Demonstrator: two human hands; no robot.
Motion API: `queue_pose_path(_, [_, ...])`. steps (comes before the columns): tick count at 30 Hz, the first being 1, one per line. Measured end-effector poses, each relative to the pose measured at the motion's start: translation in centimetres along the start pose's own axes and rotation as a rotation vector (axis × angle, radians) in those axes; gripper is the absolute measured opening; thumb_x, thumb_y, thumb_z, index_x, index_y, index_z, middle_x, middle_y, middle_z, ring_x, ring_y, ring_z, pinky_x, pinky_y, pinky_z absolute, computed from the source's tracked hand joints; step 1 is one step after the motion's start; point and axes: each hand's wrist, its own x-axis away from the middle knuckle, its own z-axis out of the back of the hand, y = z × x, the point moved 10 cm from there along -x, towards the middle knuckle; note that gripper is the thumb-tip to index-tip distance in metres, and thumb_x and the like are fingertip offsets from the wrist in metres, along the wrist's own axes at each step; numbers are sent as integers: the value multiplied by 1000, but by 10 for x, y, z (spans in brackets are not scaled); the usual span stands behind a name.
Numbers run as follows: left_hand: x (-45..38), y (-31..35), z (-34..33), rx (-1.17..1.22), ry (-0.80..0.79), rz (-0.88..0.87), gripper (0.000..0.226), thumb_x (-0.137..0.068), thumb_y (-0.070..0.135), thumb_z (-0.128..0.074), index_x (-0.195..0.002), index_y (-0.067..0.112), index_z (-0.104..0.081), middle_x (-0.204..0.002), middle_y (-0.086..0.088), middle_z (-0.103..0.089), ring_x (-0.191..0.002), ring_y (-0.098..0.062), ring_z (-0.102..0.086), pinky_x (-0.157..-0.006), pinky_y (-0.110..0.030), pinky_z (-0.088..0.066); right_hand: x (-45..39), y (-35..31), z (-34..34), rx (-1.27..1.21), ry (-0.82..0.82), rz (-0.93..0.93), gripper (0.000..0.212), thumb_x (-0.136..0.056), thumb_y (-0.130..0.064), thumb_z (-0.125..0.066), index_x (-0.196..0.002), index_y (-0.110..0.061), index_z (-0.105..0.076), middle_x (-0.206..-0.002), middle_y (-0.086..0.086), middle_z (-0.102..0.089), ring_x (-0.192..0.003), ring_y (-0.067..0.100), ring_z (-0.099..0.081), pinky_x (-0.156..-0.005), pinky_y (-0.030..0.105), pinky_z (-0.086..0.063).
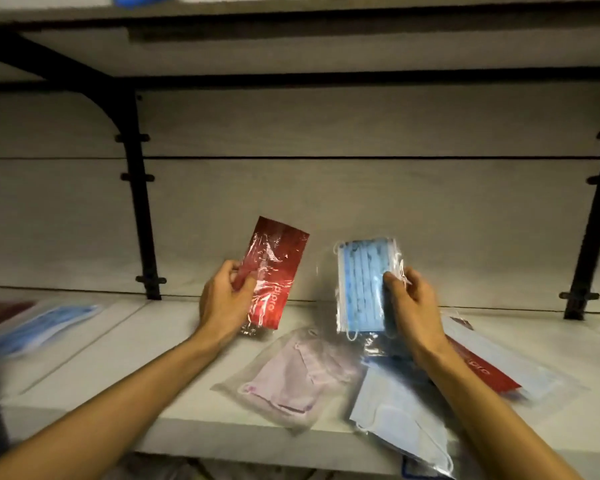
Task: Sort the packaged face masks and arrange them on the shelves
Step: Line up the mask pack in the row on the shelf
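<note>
Two hands: left hand [224,299] fingers curl round a red packet [274,271]; right hand [413,303] fingers grip a blue mask pack [361,285].

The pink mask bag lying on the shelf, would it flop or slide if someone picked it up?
The pink mask bag would probably flop: it looks like soft cloth lying flat in a thin clear pouch. It may be slippery, since the plastic shines. It is likely light; the left hand holds a similar red packet upright by one edge.

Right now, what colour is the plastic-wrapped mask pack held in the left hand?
Red: the glossy plastic-wrapped mask pack gripped by the left hand, clearest in the head view.
</note>
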Motion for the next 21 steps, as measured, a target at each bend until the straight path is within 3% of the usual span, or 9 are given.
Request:
queue_pose_path(2, [6, -4, 5, 201, -10, 115, 8, -97, 23, -65, -102, 20, -59, -96, -6, -76, -86, -27, -74, -81, -53, -60, 7, -18, 0, 114, 28, 158, 18, -105, -30, -49, -105, -15, -58, -96, 8, -71, -83, 27, -72, -66, 54, -60])
queue_pose_path(7, [21, 8, 28, 294, -19, 121, 16, -99, 18, -63, -112, 13, -56, -103, -13, -75, -91, -31, -75, -81, -49, -61, 15, -78, 14, 61, 119, 382, 10, -103, -31, -53, -96, -26, -58, -92, -4, -70, -79, 8, -72, -53, 22, -57])
queue_pose_path(10, [34, 13, 43, 383, -100, 123, 34, -91, 17, -74, -117, 17, -52, -106, -8, -74, -81, -12, -76, -65, -28, -61, 28, -103, -7, 26, 91, 391, 11, -102, -34, -53, -94, -29, -58, -94, -3, -70, -84, 12, -72, -58, 29, -61])
queue_pose_path(12, [43, 12, 56, 410, -173, 130, 53, -83, 10, -81, -123, 18, -48, -108, -3, -72, -81, -4, -74, -63, -16, -55, 45, -109, -30, 15, 58, 377, 12, -102, -33, -53, -96, -24, -59, -99, -1, -71, -89, 15, -72, -66, 38, -63])
queue_pose_path(14, [52, 10, 73, 372, -247, 127, 66, -78, 4, -83, -128, 20, -43, -110, 0, -70, -87, -3, -73, -66, -16, -56, 63, -111, -54, -16, 36, 342, 12, -103, -30, -53, -98, -20, -59, -100, 1, -72, -90, 18, -73, -69, 42, -64])
queue_pose_path(16, [62, 7, 96, 352, -299, 132, 71, -76, 1, -83, -130, 23, -41, -114, 1, -68, -93, -8, -73, -73, -21, -58, 81, -112, -79, -99, 20, 291, 12, -103, -28, -53, -99, -18, -59, -97, 1, -73, -86, 18, -74, -64, 37, -63])
queue_pose_path(18, [72, -1, 126, 347, -326, 151, 65, -76, 0, -83, -125, 23, -47, -115, 2, -69, -99, -12, -72, -80, -25, -58, 99, -111, -105, -196, 1, 226, 12, -103, -27, -53, -100, -18, -59, -94, 0, -75, -84, 15, -75, -57, 29, -60])
queue_pose_path(21, [85, -14, 180, 335, -372, 153, 50, -77, 0, -82, -116, 25, -61, -108, 3, -77, -94, -8, -74, -73, -18, -58, 132, -114, -151, -284, -44, 153, 11, -104, -26, -51, -102, -18, -59, -91, -9, -75, -82, 13, -76, -55, 23, -58])
